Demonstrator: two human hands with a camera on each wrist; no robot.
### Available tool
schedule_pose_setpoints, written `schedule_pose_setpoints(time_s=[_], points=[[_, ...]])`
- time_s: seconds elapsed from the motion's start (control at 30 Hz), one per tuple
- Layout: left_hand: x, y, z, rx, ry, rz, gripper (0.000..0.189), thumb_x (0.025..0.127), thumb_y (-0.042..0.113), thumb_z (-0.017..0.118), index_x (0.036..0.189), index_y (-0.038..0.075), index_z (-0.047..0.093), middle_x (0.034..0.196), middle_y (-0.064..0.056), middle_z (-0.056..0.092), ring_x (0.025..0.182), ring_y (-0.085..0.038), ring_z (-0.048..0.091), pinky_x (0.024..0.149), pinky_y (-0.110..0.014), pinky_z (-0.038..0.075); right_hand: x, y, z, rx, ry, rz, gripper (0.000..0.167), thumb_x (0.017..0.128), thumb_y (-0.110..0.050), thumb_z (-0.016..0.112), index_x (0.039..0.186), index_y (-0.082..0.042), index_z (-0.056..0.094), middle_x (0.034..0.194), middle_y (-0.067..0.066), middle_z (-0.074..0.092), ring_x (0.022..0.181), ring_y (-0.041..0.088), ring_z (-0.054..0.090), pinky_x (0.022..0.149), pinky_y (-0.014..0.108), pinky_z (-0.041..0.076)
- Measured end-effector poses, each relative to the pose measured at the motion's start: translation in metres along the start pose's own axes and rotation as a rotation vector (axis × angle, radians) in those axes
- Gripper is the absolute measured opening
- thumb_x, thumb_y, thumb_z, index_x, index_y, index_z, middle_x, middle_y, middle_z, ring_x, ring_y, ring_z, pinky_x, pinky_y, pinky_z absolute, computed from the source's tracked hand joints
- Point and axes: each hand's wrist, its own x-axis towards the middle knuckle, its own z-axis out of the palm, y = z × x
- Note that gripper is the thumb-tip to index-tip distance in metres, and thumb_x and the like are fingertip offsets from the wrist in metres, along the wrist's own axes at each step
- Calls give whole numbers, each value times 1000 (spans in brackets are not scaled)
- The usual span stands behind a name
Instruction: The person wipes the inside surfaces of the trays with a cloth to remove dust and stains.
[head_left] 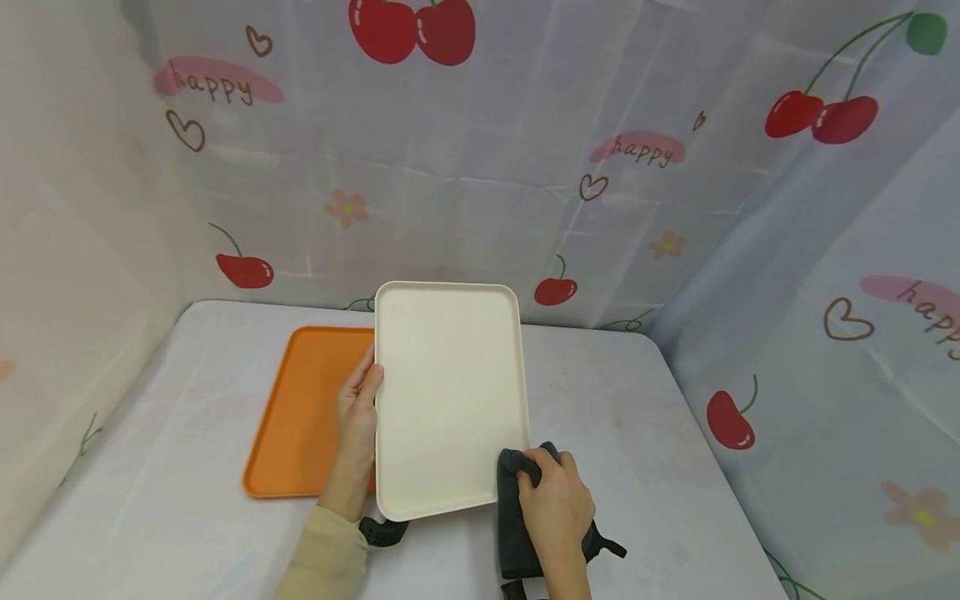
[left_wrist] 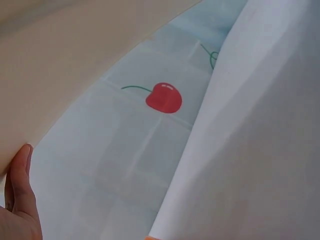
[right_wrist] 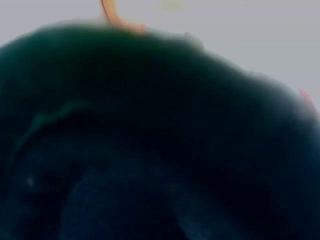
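Note:
A cream rectangular tray (head_left: 450, 392) is held up off the table, tilted so its inner face shows in the head view. My left hand (head_left: 357, 421) grips its left edge, thumb on the rim. In the left wrist view, fingers (left_wrist: 21, 180) of that hand touch the tray's underside (left_wrist: 75, 55). A dark grey cloth (head_left: 517, 533) is bunched in my right hand (head_left: 557, 504), at the tray's lower right corner. Dark, blurred cloth (right_wrist: 150, 125) fills most of the right wrist view, hiding the fingers there.
An orange tray (head_left: 292, 417) lies on the white-covered table (head_left: 600, 400), left of the cream tray and partly behind it. Behind the table hangs a pale curtain (head_left: 465, 225) printed with cherries. More printed cloth stands close on the left and right sides.

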Motion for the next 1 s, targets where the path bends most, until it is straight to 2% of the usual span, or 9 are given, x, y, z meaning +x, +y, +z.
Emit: schedule_pose_setpoints(time_s=[0.47, 0.7, 0.87, 1.0], points=[[1, -4, -3, 49, 26, 7, 47, 101, 18, 55, 147, 13, 46, 116, 12, 69, 91, -5, 70, 77, -21, 59, 3, 2, -2, 26, -9, 52, 24, 73, -17, 85, 95, -20, 77, 86, 8, 65, 55, 23, 58, 43, 34, 43], [8, -10, -9, 48, 80, 26, 45, 101, 16, 55, 145, 11, 48, 111, 11, 72, 88, -5, 71, 76, -20, 59, 9, 9, -9, 33, 9, 94, 25, 75, -20, 84, 100, -18, 77, 85, 10, 64, 56, 25, 58, 43, 34, 42], [12, -23, -10, 134, 112, -57, 47, 100, 23, 57, 145, 15, 49, 123, 8, 66, 93, -2, 68, 80, -17, 57, 14, 17, -15, 110, 49, 105, 26, 77, -22, 83, 102, -17, 76, 83, 10, 64, 65, 27, 61, 50, 37, 48], [15, -40, -4, 199, 101, -134, 48, 100, 26, 58, 145, 17, 49, 136, -5, 59, 90, -1, 66, 78, -16, 57, 16, 21, -17, 205, 89, 109, 25, 79, -20, 82, 103, -15, 76, 89, 13, 67, 75, 32, 65, 60, 47, 53]])
